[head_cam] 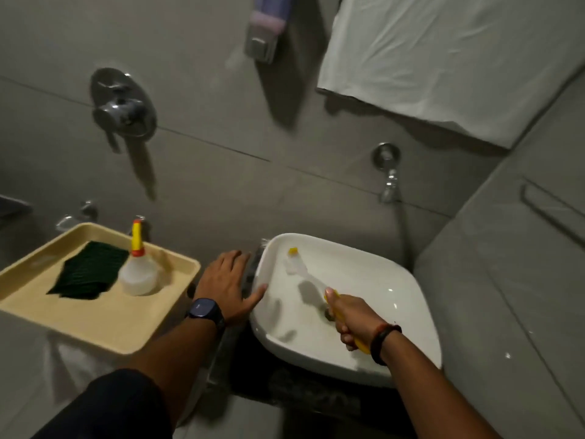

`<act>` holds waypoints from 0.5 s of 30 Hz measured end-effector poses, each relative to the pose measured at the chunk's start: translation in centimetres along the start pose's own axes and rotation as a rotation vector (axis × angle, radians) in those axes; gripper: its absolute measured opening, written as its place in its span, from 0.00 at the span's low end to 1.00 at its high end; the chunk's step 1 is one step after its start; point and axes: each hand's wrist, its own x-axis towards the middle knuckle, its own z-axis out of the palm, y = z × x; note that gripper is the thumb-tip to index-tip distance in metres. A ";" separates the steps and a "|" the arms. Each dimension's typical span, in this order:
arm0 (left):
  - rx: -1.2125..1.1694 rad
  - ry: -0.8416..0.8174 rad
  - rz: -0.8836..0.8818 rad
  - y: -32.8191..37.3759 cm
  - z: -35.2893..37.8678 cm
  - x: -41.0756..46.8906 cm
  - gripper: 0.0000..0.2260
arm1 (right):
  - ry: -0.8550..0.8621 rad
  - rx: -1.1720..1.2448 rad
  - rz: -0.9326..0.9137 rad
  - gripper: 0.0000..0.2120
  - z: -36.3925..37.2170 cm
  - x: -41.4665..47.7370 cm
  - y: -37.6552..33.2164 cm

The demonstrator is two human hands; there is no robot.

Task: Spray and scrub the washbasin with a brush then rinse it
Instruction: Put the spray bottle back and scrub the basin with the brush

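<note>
A white square washbasin (399, 280) sits low at centre right. My right hand (351, 318) is closed around the yellow handle of a brush (304, 274), whose white bristled head with a yellow tip lies against the basin's far left inner wall. My left hand (228, 283) rests flat, fingers spread, on the counter against the basin's left rim, thumb touching the rim. A clear spray bottle (139, 274) with a yellow and red nozzle stands upright on a cream tray (95, 324) to the left.
A dark green scrub pad (88, 270) lies on the tray beside the bottle. On the grey tiled wall are a chrome mixer (122, 104), a small tap with a hose (387, 172), a soap dispenser (262, 30) and a white towel (443, 58).
</note>
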 end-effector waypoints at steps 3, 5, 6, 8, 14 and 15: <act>-0.055 -0.075 0.016 3.2 2.3 0.5 0.40 | -0.005 -0.033 0.132 0.21 -3.0 -0.4 2.5; -0.074 -0.108 0.025 4.4 4.2 0.9 0.40 | -0.013 -0.080 0.232 0.20 -3.8 0.1 3.7; -0.076 -0.125 0.024 4.7 5.1 1.1 0.41 | -0.014 -0.098 0.285 0.20 -4.0 0.6 4.0; -0.067 -0.158 0.017 4.8 6.5 1.7 0.42 | -0.019 -0.146 0.372 0.19 -3.6 1.5 4.2; 0.047 -0.251 0.066 2.6 9.8 2.2 0.44 | 0.027 -0.084 0.389 0.21 -1.6 6.4 2.9; 0.057 -0.242 0.069 2.3 10.3 2.2 0.44 | 0.068 -0.056 0.382 0.22 -1.7 7.1 2.8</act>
